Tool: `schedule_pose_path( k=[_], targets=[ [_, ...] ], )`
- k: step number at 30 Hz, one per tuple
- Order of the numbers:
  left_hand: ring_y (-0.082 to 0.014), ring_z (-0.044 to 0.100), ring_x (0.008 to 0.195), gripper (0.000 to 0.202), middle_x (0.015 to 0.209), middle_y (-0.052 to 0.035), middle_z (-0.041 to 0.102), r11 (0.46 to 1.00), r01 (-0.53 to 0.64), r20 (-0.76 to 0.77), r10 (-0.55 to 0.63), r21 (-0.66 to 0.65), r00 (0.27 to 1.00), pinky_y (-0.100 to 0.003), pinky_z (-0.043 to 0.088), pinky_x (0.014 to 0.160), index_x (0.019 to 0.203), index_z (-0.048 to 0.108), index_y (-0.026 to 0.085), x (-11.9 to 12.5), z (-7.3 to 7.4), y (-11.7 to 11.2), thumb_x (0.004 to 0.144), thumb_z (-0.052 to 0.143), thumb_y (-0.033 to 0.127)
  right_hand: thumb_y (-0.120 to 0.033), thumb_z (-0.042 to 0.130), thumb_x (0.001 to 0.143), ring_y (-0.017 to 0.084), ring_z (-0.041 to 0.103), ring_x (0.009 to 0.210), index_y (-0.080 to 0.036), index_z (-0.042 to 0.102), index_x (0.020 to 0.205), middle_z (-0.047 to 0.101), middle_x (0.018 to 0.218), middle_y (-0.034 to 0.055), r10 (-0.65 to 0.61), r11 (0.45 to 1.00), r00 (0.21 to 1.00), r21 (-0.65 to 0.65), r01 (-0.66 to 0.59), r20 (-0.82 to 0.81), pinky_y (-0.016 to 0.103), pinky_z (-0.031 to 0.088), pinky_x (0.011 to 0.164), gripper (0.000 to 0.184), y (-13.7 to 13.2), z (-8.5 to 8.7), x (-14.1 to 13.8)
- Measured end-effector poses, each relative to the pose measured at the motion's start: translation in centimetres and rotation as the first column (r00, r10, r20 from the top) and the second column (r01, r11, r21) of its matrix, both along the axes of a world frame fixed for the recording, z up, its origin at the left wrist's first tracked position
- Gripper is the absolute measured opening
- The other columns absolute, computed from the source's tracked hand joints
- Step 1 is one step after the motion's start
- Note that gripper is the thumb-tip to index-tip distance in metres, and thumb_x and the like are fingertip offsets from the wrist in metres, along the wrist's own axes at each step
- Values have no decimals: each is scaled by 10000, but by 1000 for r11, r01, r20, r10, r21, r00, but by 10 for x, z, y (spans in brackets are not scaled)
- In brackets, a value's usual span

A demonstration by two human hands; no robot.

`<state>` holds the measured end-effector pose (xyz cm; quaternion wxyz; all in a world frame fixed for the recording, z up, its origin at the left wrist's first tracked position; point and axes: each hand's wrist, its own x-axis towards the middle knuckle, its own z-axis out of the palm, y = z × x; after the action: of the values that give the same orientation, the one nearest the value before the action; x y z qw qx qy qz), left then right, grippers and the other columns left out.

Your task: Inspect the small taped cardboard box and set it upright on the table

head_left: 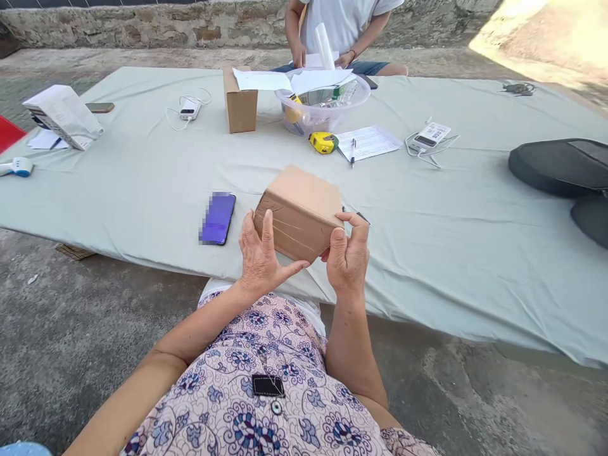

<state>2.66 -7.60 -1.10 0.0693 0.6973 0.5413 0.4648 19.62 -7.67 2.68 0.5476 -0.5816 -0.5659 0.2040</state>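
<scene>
A brown cardboard box (306, 196) is tilted in front of me at the near edge of the cloth-covered table. Its near side shows creases and thin scratch lines. My left hand (263, 256) supports the box from the left and below, thumb stretched along the bottom edge and fingers against the left side. At the right corner, my right hand (349, 250) pinches the box between thumb and fingers. Behind that hand a small dark object (361, 217) is mostly hidden. A phone (218, 218) with a purple screen lies left of the box.
Beyond the box sit a yellow tape measure (323, 142), printed sheets (373, 144), a pen (353, 152), a plastic basin (327, 117) and another cardboard box (241, 111). White cabled devices (190, 107) lie on both sides. Far right is a black case (555, 166). A person (339, 31) sits opposite.
</scene>
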Motion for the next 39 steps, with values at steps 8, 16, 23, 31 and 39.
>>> schedule_pose_path(
  k=[8, 16, 23, 31, 39],
  targets=[
    [-528, 116, 1614, 1266, 1707, -330, 136, 1000, -4, -36, 5, 23, 999, -717, 230, 1230, 1562, 408, 170, 3, -3, -2, 587, 772, 891, -666, 435, 1021, 171, 530, 399, -272, 535, 1197, 542, 600, -60, -33, 999, 999, -15, 33, 34, 326, 425, 475, 443, 1, 3, -1],
    [-574, 76, 1603, 1445, 1707, -369, 9, 998, -61, -179, 62, 14, 982, -734, 250, 1213, 1621, 315, 124, -3, -5, 4, 523, 694, 984, -687, 427, 1019, 161, 556, 435, -264, 503, 1221, 566, 615, -70, 43, 998, 999, -48, -43, 0, 325, 452, 516, 475, 2, 13, -12],
    [-541, 59, 1621, 1318, 1746, -301, 15, 998, -56, -131, 52, -27, 990, -712, 232, 1248, 1631, 334, 173, -11, -2, 12, 589, 864, 782, -655, 515, 1006, 158, 517, 476, -289, 523, 1332, 477, 586, -82, 146, 989, 985, -14, -147, -90, 318, 449, 524, 489, 11, 13, -13],
    [-502, 97, 1628, 1291, 1744, -274, 105, 994, -62, 80, 70, -93, 994, -692, 218, 1268, 1632, 320, 208, -23, 1, 18, 613, 822, 823, -508, 768, 894, 188, 582, 715, -321, 412, 1599, 587, 793, -26, 379, 924, 925, 48, -380, 33, 391, 605, 777, 812, 11, 11, -14],
    [-365, 251, 1615, 1009, 1732, -156, 235, 944, 238, 457, -112, -228, 882, -577, 386, 1229, 1631, 243, 345, -31, 5, 19, 829, 730, 716, -434, 665, 985, 219, 587, 773, -343, 490, 1572, 593, 839, 9, 298, 945, 927, 70, -321, 230, 425, 592, 829, 620, 17, -6, -10]
  ],
)
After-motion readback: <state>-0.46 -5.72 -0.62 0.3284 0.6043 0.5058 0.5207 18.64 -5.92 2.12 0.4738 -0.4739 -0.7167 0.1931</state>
